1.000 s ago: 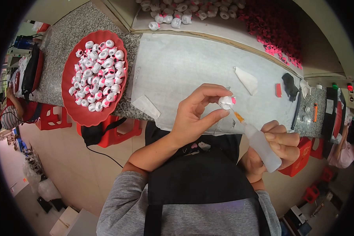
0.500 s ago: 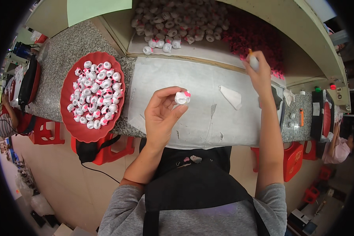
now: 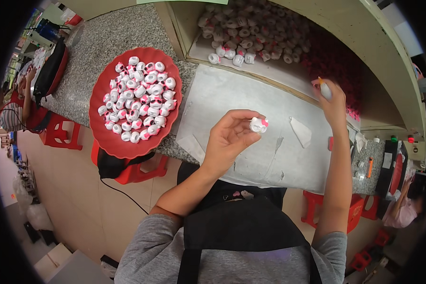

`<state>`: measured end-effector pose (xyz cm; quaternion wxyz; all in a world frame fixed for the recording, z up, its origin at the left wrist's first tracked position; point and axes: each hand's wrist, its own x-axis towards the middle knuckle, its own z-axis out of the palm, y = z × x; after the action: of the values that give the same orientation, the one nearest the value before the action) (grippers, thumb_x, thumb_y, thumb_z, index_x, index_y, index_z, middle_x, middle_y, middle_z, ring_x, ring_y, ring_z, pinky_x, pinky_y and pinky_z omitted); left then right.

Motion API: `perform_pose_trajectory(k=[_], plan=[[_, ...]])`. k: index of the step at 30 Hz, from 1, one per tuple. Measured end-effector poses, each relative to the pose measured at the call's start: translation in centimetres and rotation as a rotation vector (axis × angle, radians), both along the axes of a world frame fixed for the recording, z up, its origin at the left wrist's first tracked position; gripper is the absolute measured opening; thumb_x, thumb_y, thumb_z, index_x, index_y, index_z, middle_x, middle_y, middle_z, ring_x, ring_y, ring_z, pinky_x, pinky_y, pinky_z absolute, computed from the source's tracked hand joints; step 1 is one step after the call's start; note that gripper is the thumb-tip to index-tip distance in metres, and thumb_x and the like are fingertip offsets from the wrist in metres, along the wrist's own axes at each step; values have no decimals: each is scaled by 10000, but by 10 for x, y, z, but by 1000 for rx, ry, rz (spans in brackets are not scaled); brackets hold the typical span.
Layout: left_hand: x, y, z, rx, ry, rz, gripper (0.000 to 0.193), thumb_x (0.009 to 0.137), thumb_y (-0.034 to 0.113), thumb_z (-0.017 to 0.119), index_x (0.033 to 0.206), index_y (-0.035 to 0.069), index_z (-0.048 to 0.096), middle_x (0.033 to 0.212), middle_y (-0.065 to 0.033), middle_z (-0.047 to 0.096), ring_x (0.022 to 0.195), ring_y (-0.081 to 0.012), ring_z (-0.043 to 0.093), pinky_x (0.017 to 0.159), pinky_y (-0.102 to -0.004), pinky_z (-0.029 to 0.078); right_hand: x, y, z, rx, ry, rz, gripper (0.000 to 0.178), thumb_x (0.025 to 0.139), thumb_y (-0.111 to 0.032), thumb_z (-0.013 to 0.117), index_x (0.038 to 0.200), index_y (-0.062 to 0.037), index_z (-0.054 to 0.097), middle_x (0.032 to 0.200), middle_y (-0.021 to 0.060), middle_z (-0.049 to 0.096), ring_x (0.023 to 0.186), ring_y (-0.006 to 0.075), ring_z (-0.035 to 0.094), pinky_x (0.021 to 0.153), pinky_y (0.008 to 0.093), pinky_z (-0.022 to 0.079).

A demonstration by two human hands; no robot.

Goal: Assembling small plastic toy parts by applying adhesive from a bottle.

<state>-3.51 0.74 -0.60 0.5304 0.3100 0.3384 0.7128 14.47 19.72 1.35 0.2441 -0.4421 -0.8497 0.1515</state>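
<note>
My left hand [image 3: 227, 142] pinches a small white figurine head [image 3: 259, 125] with a pink bow between thumb and fingers, above the white paper sheet [image 3: 236, 92]. Farther right, my right hand [image 3: 335, 105] is closed around a small white squeeze bottle [image 3: 325, 91] with an orange tip. Something small and pink shows at the fingertips of that hand, by the tip. It is at the front of a heap of small magenta pieces [image 3: 333, 61] in the shelf. To the left, a red scalloped plate [image 3: 97, 90] bears many white heads with pink bows and some dark parts.
More white heads [image 3: 265, 40] are heaped in the shelf [image 3: 177, 28] at the back. A folded white tissue [image 3: 301, 132] lies on the paper. An orange pen-like stick [image 3: 370, 167] lies at right. Red stools [image 3: 61, 135] stand beneath the counter, and other people work at both sides.
The whole view has turned, so the plate and shelf sit farther right. My left hand still pinches the head. A pink bit now shows at my right fingertips beside the bottle.
</note>
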Motion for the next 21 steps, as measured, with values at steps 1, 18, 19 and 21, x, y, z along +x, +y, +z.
perform_pose_trajectory(k=[1, 18, 19, 21], plan=[[1, 0, -1, -6, -1, 3, 324, 690, -35, 545, 989, 6, 426, 987, -116, 494, 917, -156, 481, 790, -266, 388, -3, -13, 4, -20, 111, 62, 118, 662, -28, 554, 778, -12, 541, 675, 101, 540, 602, 203, 508, 578, 267, 406], [25, -2, 2, 105, 452, 79, 294, 698, -59, 526, 972, -13, 433, 1003, -152, 482, 930, -193, 479, 779, -292, 397, -14, -144, 11, -924, 1129, 116, 108, 639, 59, 581, 697, 15, 502, 698, 111, 551, 522, 93, 460, 459, 192, 358], [26, -2, 2, 106, 454, 69, 294, 698, -59, 526, 972, -13, 433, 1003, -152, 482, 930, -193, 479, 779, -292, 397, -15, -146, 12, -961, 1127, 112, 116, 635, 45, 576, 702, 14, 487, 690, 129, 538, 507, 108, 448, 452, 200, 353], [28, -4, 0, 141, 591, 96, 291, 684, -76, 524, 957, -16, 443, 1000, -160, 481, 938, -210, 476, 784, -294, 395, -16, -148, 10, -1015, 1125, 96, 121, 630, 35, 569, 704, 13, 476, 704, 124, 503, 498, 117, 430, 445, 207, 343]])
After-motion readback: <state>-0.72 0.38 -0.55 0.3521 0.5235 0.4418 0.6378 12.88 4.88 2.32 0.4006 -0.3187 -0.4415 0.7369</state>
